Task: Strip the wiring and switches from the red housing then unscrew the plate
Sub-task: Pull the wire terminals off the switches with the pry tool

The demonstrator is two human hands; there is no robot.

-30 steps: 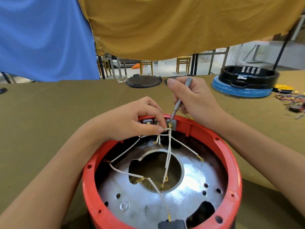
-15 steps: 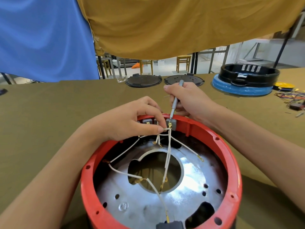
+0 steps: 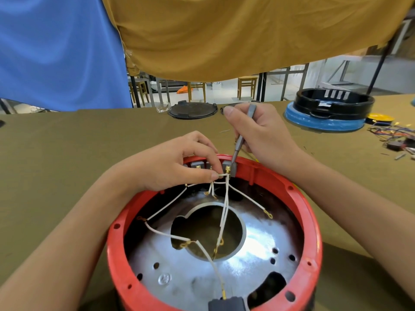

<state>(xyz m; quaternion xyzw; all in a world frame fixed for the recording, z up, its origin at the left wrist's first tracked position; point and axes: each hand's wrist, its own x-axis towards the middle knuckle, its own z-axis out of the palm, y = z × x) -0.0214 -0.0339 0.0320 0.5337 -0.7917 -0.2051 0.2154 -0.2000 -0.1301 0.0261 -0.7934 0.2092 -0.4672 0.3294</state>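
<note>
A round red housing (image 3: 313, 223) stands open side up in front of me, with a shiny metal plate (image 3: 179, 272) at its bottom and a large hole in the middle. Several white wires (image 3: 225, 207) with gold terminals run from grey switches (image 3: 229, 168) at the far rim. My left hand (image 3: 170, 162) pinches a white wire right at the rightmost switch. My right hand (image 3: 258, 135) grips a thin grey screwdriver (image 3: 240, 140), its tip on that same switch. Another grey switch (image 3: 225, 304) sits at the near rim.
The table carries an olive cloth (image 3: 67, 164). At the back lie two dark round lids (image 3: 193, 110). A black ring on a blue base (image 3: 327, 111) stands at the far right, with a heap of coloured wires and small parts (image 3: 395, 135) beside it.
My right hand has shifted a little with the screwdriver, whose handle now tilts more to the right. My left hand keeps its pinch on the wire.
</note>
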